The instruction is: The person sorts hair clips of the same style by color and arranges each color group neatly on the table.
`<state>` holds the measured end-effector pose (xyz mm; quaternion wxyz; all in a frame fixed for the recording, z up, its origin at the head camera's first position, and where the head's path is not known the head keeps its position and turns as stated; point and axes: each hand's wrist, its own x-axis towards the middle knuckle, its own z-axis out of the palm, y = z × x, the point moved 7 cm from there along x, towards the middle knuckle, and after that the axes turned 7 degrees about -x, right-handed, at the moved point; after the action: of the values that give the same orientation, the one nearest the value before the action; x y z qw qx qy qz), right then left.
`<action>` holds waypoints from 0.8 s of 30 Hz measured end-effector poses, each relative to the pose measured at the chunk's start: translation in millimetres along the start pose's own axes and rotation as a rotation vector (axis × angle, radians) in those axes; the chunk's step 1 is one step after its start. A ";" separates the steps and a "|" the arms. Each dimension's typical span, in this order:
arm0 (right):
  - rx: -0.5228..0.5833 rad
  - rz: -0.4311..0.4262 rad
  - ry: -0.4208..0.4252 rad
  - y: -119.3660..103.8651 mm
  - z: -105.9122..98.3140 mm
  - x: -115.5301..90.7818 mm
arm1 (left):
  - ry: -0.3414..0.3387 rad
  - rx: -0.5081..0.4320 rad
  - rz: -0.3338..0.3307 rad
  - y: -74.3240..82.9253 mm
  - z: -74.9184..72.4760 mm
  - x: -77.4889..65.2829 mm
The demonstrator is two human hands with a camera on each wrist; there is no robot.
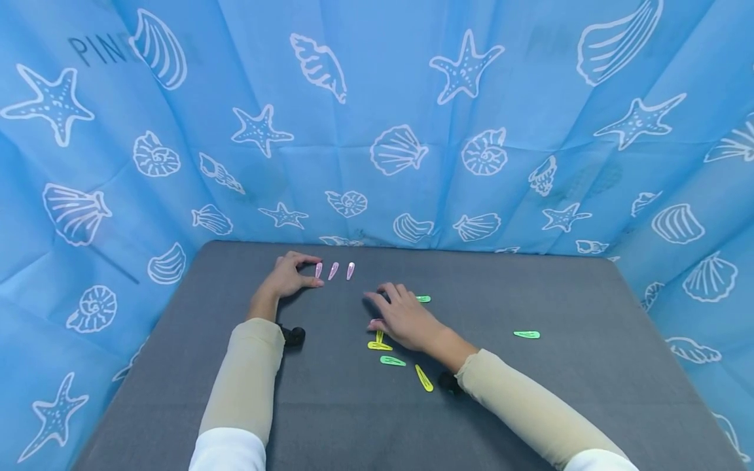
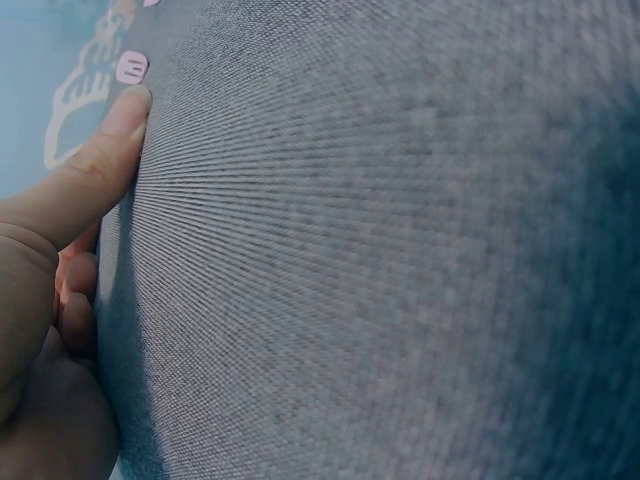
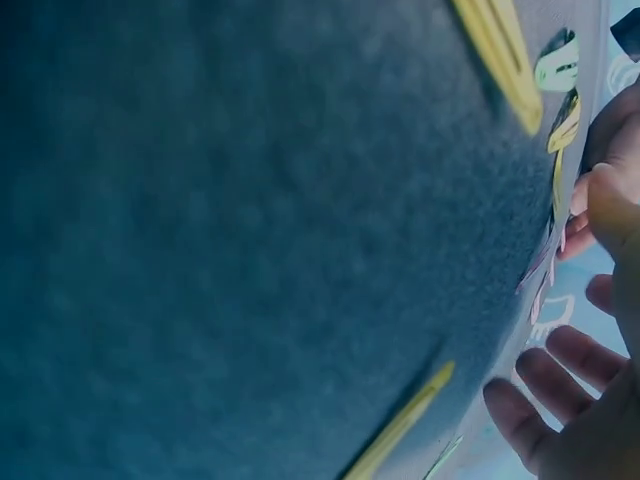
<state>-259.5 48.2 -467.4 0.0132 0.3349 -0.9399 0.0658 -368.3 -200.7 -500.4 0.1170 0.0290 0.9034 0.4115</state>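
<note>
Three pink hair clips stand in a row near the far left of the table: a left one (image 1: 319, 270), a middle one (image 1: 333, 271) and a right one (image 1: 350, 271). My left hand (image 1: 287, 273) pinches the left one end to end, index finger at its top and thumb at its bottom. In the left wrist view the thumb (image 2: 125, 115) lies right by a pink clip (image 2: 132, 67). My right hand (image 1: 406, 318) hovers over the loose clips with fingers apart and bent a little. A pink edge (image 1: 376, 320) shows by its thumb, mostly hidden.
Around the right hand lie yellow clips (image 1: 379, 345) (image 1: 424, 378) and green clips (image 1: 393, 360) (image 1: 423, 299). Another green clip (image 1: 527, 334) lies farther right on the grey table (image 1: 341, 405). A blue shell-print curtain (image 1: 365, 98) hangs behind and at both sides.
</note>
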 end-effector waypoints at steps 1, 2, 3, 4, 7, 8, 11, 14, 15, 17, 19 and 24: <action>0.020 -0.002 -0.001 -0.4 -0.1 -1.0 | 0.001 0.002 0.000 -0.1 -0.1 0.1; 0.044 -0.006 -0.003 -0.7 -0.3 -1.9 | 0.002 0.005 0.001 -0.3 0.0 0.6; 0.065 -0.010 -0.004 -0.9 -0.5 -3.0 | 0.003 0.007 0.001 -0.5 0.1 1.0; 0.087 -0.017 -0.006 -0.9 -0.6 -4.2 | 0.003 0.009 0.002 -0.7 0.4 1.4; 0.167 -0.026 -0.030 0.9 -1.2 -8.1 | 0.003 0.010 0.003 -0.9 0.4 1.3; 0.189 -0.026 -0.043 2.2 -1.2 -9.2 | 0.004 0.008 0.001 -1.1 0.3 1.1; 0.255 -0.020 -0.084 6.8 -2.2 -12.7 | 0.006 0.004 0.001 -0.9 0.2 1.1; 0.290 -0.014 -0.124 10.3 -3.0 -14.7 | 0.004 0.007 0.005 -0.3 0.6 2.4; 0.294 -0.015 -0.130 10.7 -3.4 -14.8 | 0.003 0.009 0.008 -0.1 0.6 2.8; 0.289 -0.020 -0.142 10.8 -3.3 -14.3 | 0.001 0.012 0.012 0.1 0.5 3.1; 0.274 -0.030 -0.142 9.7 -2.9 -13.0 | 0.000 0.012 0.015 0.2 0.4 2.8; 0.260 -0.046 -0.141 5.8 -1.1 -9.5 | -0.001 0.011 0.014 -0.3 0.6 1.7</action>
<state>-255.9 58.7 -467.6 -0.0948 0.3588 -0.9142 0.1629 -369.9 -200.2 -501.3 0.1145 0.0362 0.9054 0.4072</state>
